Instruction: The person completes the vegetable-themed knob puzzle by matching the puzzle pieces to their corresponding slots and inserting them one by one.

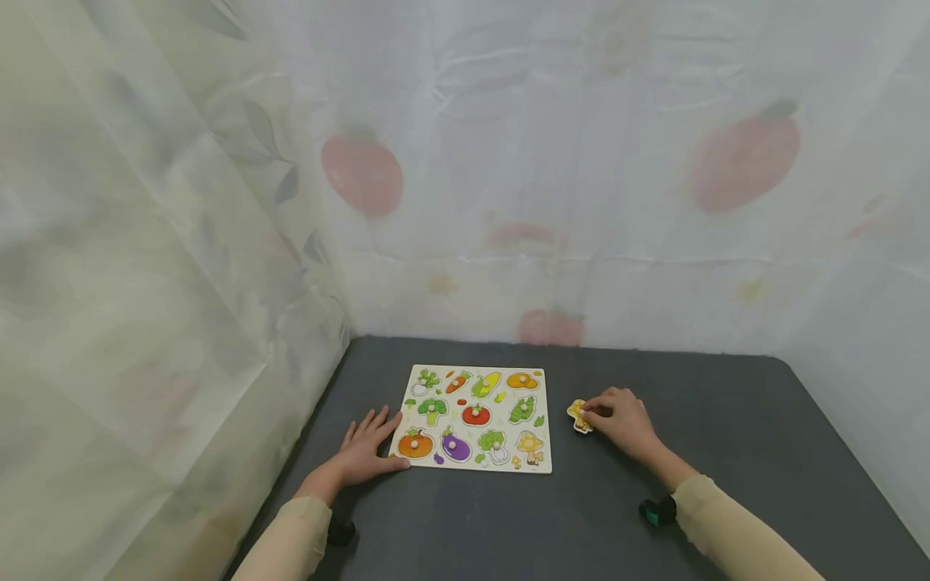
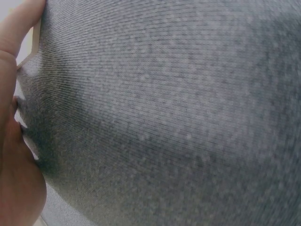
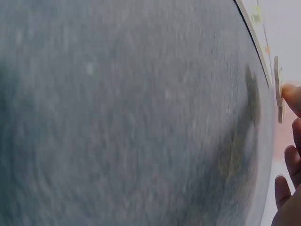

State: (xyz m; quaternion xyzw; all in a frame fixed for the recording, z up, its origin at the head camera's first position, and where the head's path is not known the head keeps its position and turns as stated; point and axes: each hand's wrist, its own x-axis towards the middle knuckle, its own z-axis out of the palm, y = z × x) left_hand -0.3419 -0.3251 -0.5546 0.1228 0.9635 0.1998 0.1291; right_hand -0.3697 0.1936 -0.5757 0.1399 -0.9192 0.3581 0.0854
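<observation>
A cream wooden vegetable puzzle board lies flat on the dark cloth. At its lower left side rests my left hand, fingers spread, with the thumb at the bottom corner. In the left wrist view that thumb lies against the board's edge. To the right of the board my right hand pinches a yellow mushroom puzzle piece. The right wrist view shows this piece edge-on, raised off the cloth. A mushroom picture, with no knob visible on it, fills the board's lower right corner.
Other pieces with knobs sit in the board, among them a pumpkin, an eggplant and a tomato. Dark grey cloth covers the table. Pale fruit-printed curtains hang behind and at both sides.
</observation>
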